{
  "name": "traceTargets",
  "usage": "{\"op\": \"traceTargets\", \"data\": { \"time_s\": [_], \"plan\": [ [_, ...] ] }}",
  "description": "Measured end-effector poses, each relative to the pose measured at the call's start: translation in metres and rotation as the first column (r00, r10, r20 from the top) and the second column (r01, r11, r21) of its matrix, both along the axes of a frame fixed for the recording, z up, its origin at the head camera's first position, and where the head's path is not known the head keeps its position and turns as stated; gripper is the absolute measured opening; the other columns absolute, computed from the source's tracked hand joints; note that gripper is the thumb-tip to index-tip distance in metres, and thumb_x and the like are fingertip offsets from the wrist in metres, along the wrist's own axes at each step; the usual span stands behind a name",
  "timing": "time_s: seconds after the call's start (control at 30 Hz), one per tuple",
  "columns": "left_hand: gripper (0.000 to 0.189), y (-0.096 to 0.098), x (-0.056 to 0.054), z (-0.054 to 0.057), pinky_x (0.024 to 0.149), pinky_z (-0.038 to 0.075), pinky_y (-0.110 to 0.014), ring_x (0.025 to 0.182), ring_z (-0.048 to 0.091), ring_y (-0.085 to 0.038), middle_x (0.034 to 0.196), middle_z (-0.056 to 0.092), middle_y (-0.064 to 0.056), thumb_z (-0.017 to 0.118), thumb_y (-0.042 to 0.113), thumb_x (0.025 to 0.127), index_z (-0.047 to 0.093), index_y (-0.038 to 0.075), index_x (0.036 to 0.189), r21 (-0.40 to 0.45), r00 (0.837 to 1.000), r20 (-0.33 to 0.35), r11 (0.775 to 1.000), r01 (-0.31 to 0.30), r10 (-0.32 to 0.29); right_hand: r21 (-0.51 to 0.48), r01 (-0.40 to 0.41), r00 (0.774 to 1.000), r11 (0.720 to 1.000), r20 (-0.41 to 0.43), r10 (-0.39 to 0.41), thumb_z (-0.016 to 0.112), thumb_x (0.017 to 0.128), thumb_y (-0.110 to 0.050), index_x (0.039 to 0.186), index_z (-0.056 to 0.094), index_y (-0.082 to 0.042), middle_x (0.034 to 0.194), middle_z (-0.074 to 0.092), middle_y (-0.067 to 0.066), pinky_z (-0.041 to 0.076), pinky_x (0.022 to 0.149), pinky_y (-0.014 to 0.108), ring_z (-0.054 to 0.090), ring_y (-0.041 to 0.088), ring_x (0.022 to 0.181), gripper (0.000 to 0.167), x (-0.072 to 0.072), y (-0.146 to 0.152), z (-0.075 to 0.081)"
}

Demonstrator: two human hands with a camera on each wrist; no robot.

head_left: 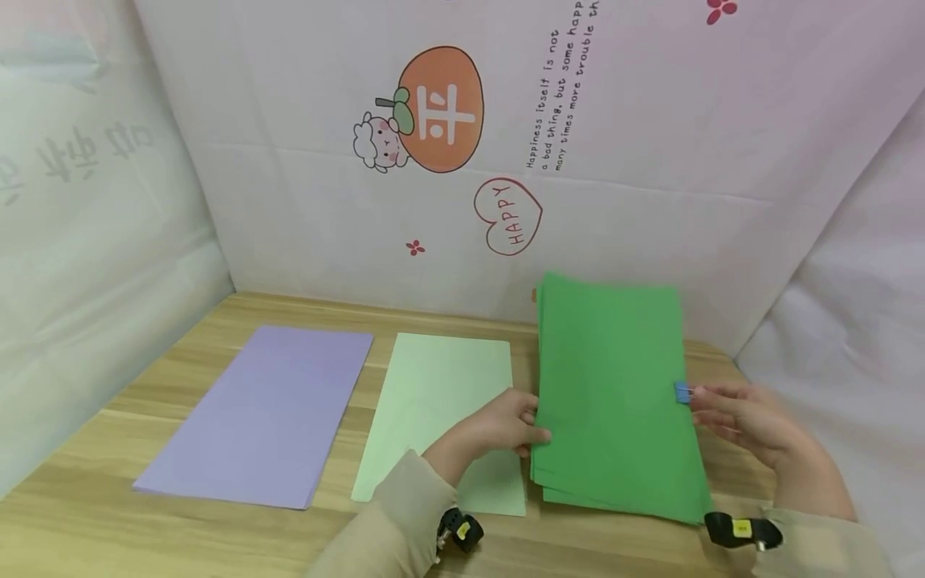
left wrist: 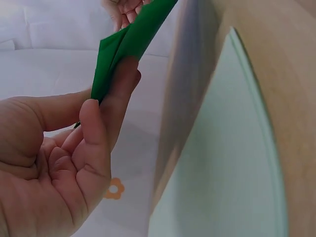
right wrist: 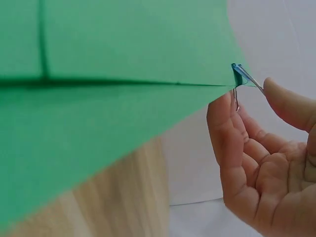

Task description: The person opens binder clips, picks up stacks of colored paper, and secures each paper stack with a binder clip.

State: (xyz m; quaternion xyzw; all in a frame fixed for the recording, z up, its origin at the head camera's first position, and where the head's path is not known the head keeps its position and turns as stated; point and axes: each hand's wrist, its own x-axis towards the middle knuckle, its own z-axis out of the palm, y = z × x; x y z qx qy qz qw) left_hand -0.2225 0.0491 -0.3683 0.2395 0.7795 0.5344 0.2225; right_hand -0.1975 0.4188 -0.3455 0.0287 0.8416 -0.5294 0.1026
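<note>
A stack of green paper point(head_left: 614, 401) is held tilted up off the table at the right, its sheets slightly fanned at the lower left. My left hand point(head_left: 502, 425) pinches the left edge between thumb and fingers; the left wrist view shows the sheets point(left wrist: 116, 57) gripped there. On the right edge sits a small blue binder clip point(head_left: 682, 392) with wire handles. My right hand point(head_left: 751, 417) holds the clip by these handles. In the right wrist view the thumb point(right wrist: 289, 103) touches one handle of the clip point(right wrist: 237, 74), and the fingers are at the other.
Left of the green stack, pale green paper point(head_left: 441, 401) lies flat, partly under my left forearm. Farther left lies a purple paper stack point(head_left: 263, 417). The wooden table point(head_left: 94, 514) ends at a printed white cloth point(head_left: 303, 209) behind, with more white cloth at both sides.
</note>
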Motion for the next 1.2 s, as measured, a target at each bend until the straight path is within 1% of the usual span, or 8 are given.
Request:
{"op": "traceTargets", "data": {
  "time_s": [0.1,0.23,0.37,0.47,0.7,0.87,1.1,1.2],
  "plan": [
    [0.014,0.004,-0.001,-0.004,0.055,0.047,-0.02,0.046,0.045,-0.01,0.052,0.028,0.007,0.067,0.002,0.093,0.057,0.007,0.085,-0.021,1.0,0.011,1.0,0.022,-0.022,0.041,0.006,0.999,0.999,0.034,-0.007,0.049,0.105,-0.029,0.135,0.046,0.013,0.098,0.068,-0.018,0.055,0.082,0.021,0.067,0.003,0.09,0.051,0.0,0.002,-0.003],
    [0.017,0.008,-0.002,-0.007,0.055,0.046,-0.021,0.047,0.047,-0.012,0.05,0.033,0.006,0.068,0.003,0.092,0.066,0.001,0.109,-0.052,0.999,0.027,0.998,0.038,-0.036,0.042,0.019,0.997,0.999,0.078,-0.023,0.052,0.104,-0.026,0.127,0.057,0.005,0.093,0.07,-0.016,0.056,0.078,0.023,0.068,0.005,0.084,0.039,-0.001,0.003,-0.006],
    [0.01,0.008,-0.002,-0.007,0.053,0.044,-0.021,0.048,0.052,-0.014,0.047,0.039,0.003,0.069,0.003,0.091,0.06,0.001,0.088,-0.084,0.999,0.024,0.995,0.049,-0.047,0.001,0.025,0.994,1.0,0.104,-0.025,0.053,0.103,-0.02,0.108,0.067,-0.014,0.087,0.072,-0.015,0.056,0.073,0.023,0.07,0.006,0.078,0.016,-0.003,0.002,-0.008],
    [0.033,0.008,-0.001,-0.007,0.051,0.042,-0.021,0.048,0.053,-0.014,0.048,0.044,0.0,0.07,0.003,0.091,0.045,0.009,0.071,-0.104,0.999,0.026,0.993,0.05,-0.048,-0.006,0.038,0.993,0.999,0.114,-0.037,0.054,0.102,-0.019,0.1,0.068,-0.02,0.083,0.072,-0.015,0.056,0.069,0.023,0.069,0.006,0.074,0.015,-0.004,0.0,-0.009],
    [0.018,0.011,-0.002,-0.011,0.048,0.034,-0.021,0.053,0.068,-0.019,0.055,0.062,-0.008,0.07,0.009,0.092,0.056,0.006,0.081,-0.143,0.997,0.045,0.988,0.062,-0.056,0.056,0.03,0.993,0.998,0.113,-0.037,0.053,0.103,-0.019,0.106,0.071,-0.002,0.078,0.07,-0.008,0.055,0.062,0.022,0.064,0.005,0.066,0.025,-0.004,0.002,-0.018],
    [0.034,0.012,-0.003,-0.014,0.047,0.027,-0.024,0.051,0.068,-0.019,0.055,0.06,-0.009,0.069,0.011,0.093,0.042,0.013,0.074,-0.164,0.994,0.083,0.982,0.09,-0.077,0.121,0.017,0.991,0.992,0.129,-0.033,0.053,0.102,-0.019,0.111,0.068,0.008,0.076,0.07,-0.006,0.049,0.055,0.021,0.062,0.006,0.062,0.032,-0.004,-0.001,-0.023],
    [0.021,0.009,-0.006,-0.013,0.048,0.034,-0.022,0.046,0.063,-0.013,0.064,0.071,-0.014,0.07,0.012,0.093,0.053,0.001,0.089,-0.204,0.985,0.1,0.966,0.159,-0.142,0.209,0.033,0.985,0.977,0.16,-0.067,0.051,0.104,-0.025,0.125,0.055,0.016,0.083,0.07,-0.003,0.05,0.057,0.022,0.066,0.011,0.072,0.047,-0.003,-0.009,-0.019],
    [0.024,0.008,-0.005,-0.012,0.046,0.038,-0.021,0.043,0.058,-0.011,0.064,0.071,-0.015,0.068,0.014,0.095,0.053,0.002,0.08,-0.209,0.983,0.099,0.963,0.172,-0.154,0.215,0.034,0.984,0.976,0.163,-0.071,0.049,0.104,-0.028,0.129,0.052,0.017,0.086,0.071,-0.002,0.051,0.059,0.022,0.067,0.012,0.074,0.051,-0.004,-0.01,-0.017]
  ]
}}
